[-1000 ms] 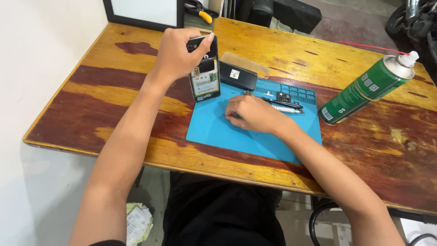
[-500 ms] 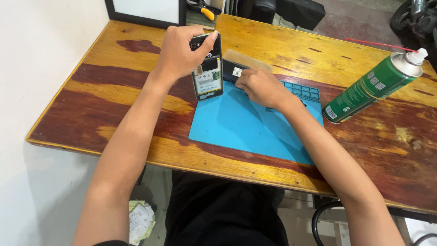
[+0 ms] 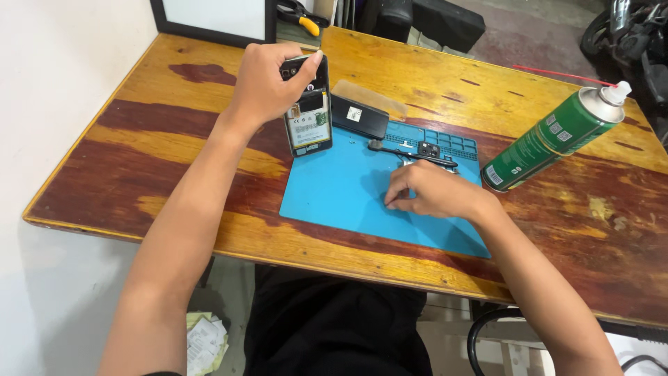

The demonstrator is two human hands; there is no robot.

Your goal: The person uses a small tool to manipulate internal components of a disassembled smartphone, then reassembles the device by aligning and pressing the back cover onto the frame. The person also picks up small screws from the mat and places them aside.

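phone [image 3: 307, 115] upper centre, back off, propped above blue mat [image 3: 334, 195] | my left hand [image 3: 268, 87] clamped round its top edges | light, stiff, fragile inside: hold rim only | my right hand [image 3: 428, 195] fingertips together, pressing mat centre

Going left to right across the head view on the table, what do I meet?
Left hand holding the opened phone → black box → right hand on the blue mat → green spray can.

phone's top [image 3: 299, 66] hidden under left hand [image 3: 268, 87]; whatever right fingers [image 3: 398, 198] pinch, too small; yellow-handled tool [image 3: 309, 24] cut off
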